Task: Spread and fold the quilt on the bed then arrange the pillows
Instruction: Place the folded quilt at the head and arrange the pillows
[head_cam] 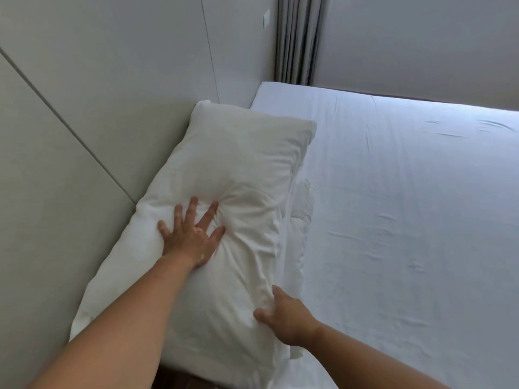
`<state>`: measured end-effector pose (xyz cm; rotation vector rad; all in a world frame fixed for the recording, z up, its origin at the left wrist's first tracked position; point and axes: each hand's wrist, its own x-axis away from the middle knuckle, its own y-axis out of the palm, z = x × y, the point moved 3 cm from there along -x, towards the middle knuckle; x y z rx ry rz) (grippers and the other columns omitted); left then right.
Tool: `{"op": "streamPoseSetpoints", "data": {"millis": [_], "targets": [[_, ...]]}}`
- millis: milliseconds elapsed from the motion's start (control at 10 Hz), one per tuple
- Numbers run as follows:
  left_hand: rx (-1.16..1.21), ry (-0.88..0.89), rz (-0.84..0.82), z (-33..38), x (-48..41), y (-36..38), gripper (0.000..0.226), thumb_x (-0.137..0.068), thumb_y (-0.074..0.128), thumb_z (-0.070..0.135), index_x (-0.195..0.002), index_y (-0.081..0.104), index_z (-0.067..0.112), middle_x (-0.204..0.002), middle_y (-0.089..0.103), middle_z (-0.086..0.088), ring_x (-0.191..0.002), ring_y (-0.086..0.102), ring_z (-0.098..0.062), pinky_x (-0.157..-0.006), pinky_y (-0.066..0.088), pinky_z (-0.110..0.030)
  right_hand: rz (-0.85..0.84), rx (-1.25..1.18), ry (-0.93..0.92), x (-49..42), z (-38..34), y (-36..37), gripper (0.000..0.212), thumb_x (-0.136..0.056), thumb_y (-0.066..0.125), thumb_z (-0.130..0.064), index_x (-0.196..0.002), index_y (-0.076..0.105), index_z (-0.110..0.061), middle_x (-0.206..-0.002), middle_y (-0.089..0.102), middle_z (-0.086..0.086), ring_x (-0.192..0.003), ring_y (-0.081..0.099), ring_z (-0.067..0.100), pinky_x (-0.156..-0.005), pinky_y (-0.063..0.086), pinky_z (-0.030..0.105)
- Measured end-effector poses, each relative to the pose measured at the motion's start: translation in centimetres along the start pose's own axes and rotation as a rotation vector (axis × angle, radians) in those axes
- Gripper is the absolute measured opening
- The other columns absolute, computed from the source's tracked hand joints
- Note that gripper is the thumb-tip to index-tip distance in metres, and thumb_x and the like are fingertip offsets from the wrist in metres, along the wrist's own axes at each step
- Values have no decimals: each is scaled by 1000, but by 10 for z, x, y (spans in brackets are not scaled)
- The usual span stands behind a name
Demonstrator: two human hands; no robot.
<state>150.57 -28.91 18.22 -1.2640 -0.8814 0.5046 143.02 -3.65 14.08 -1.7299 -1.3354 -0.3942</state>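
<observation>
The white pillow [241, 153] lies along the wall panel [56, 164] at the bed's [407, 220] nine o'clock edge. The left grip [191, 237] presses flat on it, fingers spread apart; toward five o'clock, the right grip [283, 315] is clamped on the pillow's crumpled edge.

White pillow [224, 169], white sheet [407, 206], pale grey wall [84, 80], grey-striped curtain [297, 37].

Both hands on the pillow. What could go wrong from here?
1. The right hand pinches fabric at the edge of the pillow; that grip may drag the case, not the filling.
2. The left hand presses a dent that may not spring back.
3. The pillow's near end sits by the near edge of the bed and could slip off.
</observation>
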Motion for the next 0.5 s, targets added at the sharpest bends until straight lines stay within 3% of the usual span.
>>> {"op": "streamPoseSetpoints", "data": {"millis": [100,200,400,500], "targets": [[16,-26,20,2,5,2,64,-91,11,75,-146,-16,58,-163,-20,10,-151,-12,-26,-116,1,-63,-80,85,33,12,32,1,71,-81,63,-59,-142,49,-26,-132,63,0,-121,58,20,-100,45,27],[34,-58,43,8,11,5,62,-93,12,72,-147,-15,57,-164,-18,8,-152,-10,-26,-117,2,-61,-110,133,81,31,71,-6,73,-80,66,-61,-143,49,-27,-131,64,-3,-122,57,14,-102,43,23],[101,-112,119,43,45,14,65,-97,15,64,-155,-3,43,-166,-7,-1,-152,-3,-27,-119,6,-57,-21,143,232,85,157,-39,74,-65,63,-65,-133,55,-36,-108,72,-13,-99,65,-3,-93,47,15],[168,-67,152,74,75,21,69,-96,19,65,-157,6,36,-166,0,-1,-152,1,-26,-120,7,-53,4,142,344,104,207,-52,66,-70,67,-66,-131,54,-43,-107,71,-18,-96,62,-12,-81,41,3]]}}
